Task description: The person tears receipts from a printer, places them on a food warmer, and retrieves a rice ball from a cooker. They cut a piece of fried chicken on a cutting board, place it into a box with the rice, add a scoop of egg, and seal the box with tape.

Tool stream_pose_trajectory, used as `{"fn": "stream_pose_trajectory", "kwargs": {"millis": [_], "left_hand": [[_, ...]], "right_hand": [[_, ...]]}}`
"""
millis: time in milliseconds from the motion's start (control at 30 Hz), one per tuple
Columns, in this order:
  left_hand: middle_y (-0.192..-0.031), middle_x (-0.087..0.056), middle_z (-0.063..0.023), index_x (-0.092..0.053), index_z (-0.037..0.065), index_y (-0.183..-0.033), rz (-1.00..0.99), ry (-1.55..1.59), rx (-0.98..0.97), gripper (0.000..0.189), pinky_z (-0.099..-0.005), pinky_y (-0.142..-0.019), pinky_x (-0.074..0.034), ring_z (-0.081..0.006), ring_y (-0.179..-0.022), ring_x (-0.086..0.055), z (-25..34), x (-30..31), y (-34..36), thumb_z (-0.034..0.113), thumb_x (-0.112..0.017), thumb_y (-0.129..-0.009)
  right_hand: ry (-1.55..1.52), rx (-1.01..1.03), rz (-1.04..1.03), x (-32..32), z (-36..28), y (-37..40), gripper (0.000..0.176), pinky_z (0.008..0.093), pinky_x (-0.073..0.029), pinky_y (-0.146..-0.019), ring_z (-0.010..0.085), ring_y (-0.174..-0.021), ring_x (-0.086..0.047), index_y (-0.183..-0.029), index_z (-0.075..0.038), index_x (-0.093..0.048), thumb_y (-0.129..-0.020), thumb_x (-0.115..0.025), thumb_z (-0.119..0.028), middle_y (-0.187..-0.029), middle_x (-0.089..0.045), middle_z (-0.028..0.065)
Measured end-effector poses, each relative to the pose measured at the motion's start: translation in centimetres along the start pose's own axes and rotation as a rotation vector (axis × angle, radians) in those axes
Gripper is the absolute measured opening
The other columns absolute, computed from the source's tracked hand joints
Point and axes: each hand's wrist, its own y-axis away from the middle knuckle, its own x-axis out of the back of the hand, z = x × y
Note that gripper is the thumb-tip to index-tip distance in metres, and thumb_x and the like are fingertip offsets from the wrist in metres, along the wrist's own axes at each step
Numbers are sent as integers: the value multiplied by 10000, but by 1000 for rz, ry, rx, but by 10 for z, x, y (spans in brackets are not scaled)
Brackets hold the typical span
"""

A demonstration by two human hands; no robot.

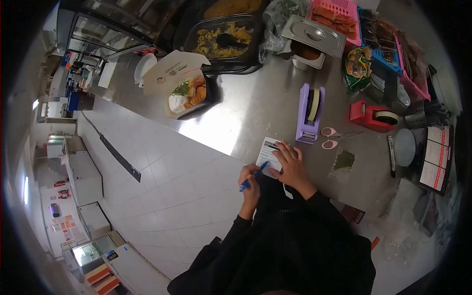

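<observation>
My left hand [251, 188] is closed around a blue pen [262, 168], whose tip meets a small white printed slip [268, 149] at the counter's front edge. My right hand [291, 166] lies on the slip's right side with its fingers spread, covering part of the print. Beyond the hands stands a purple tape dispenser [301, 117]. Pink-handled scissors [330, 132] lie to its right, near a small clear packet with green contents [345, 160].
An open takeaway box [172, 111] with food sits on the steel counter [255, 105] at left. At the back are a black tray [250, 56] of yellow crumbs and a lidded metal container [314, 35]. A red tape dispenser [363, 116] and pink baskets [410, 69] stand right.
</observation>
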Motion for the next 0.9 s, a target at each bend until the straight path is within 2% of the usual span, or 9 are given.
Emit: {"fn": "stream_pose_trajectory", "kwargs": {"millis": [33,67,200,367,467,633,700,833,900], "left_hand": [[-745,-508,-108,-516,-22,-782,-20,-83,-25,342,-275,-618,-427,-193,-683,-525,9,-2,-2,270,-362,-871],[-738,-511,-120,-518,-18,-748,-84,-170,-85,178,-284,-609,-423,-213,-683,-528,20,-2,-3,108,-419,-826],[-769,-531,-142,-527,-24,-711,9,-319,-112,180,-297,-628,-426,-245,-698,-534,22,4,-4,87,-431,-815],[-796,-532,-146,-540,-29,-729,-35,-361,-181,182,-297,-634,-430,-249,-705,-539,21,3,4,90,-432,-815],[-738,-532,-129,-522,-28,-676,68,-301,-75,247,-287,-612,-419,-217,-670,-523,27,3,0,113,-402,-839],[-722,-523,-127,-515,-28,-670,45,-339,-210,212,-275,-610,-417,-208,-677,-521,19,3,5,76,-416,-826],[-723,-525,-127,-517,-29,-670,63,-304,-135,213,-272,-606,-417,-207,-670,-521,19,5,5,73,-415,-827],[-725,-527,-127,-520,-34,-672,103,-274,-105,215,-270,-592,-418,-201,-651,-520,28,11,1,68,-415,-828],[-778,-524,-139,-531,-34,-720,60,-242,-85,181,-287,-596,-421,-230,-656,-527,24,9,6,86,-437,-818]], "right_hand": [[6,9,5,0,0,0,478,446,-222,-916,218,-1193,-264,-1036,-78,-482,-641,-617,-311,-1254,-327,74],[12,17,12,0,0,0,481,447,-224,-915,218,-1194,-263,-1039,-77,-479,-640,-619,-308,-1253,-327,75],[10,19,48,-2,0,1,479,446,-220,-917,219,-1193,-265,-1041,-76,-475,-644,-618,-302,-1245,-337,76],[-13,7,19,1,-1,0,468,449,-209,-922,229,-1187,-272,-1037,-73,-474,-653,-607,-307,-1227,-357,93],[-11,7,27,0,-2,0,467,451,-205,-923,231,-1187,-270,-1032,-66,-480,-652,-607,-305,-1225,-356,101],[-5,19,36,-3,-2,0,481,446,-200,-919,219,-1191,-266,-1023,-66,-486,-630,-618,-310,-1231,-355,90],[-1,12,42,-3,-3,-1,490,440,-199,-916,210,-1195,-265,-1019,-75,-485,-614,-628,-311,-1236,-354,78],[19,13,23,-1,-4,0,495,448,-198,-917,222,-1191,-265,-1029,-58,-486,-631,-617,-322,-1232,-352,94],[18,15,14,-1,-4,0,493,452,-200,-917,231,-1185,-271,-1033,-42,-487,-648,-604,-326,-1225,-352,107]]}}
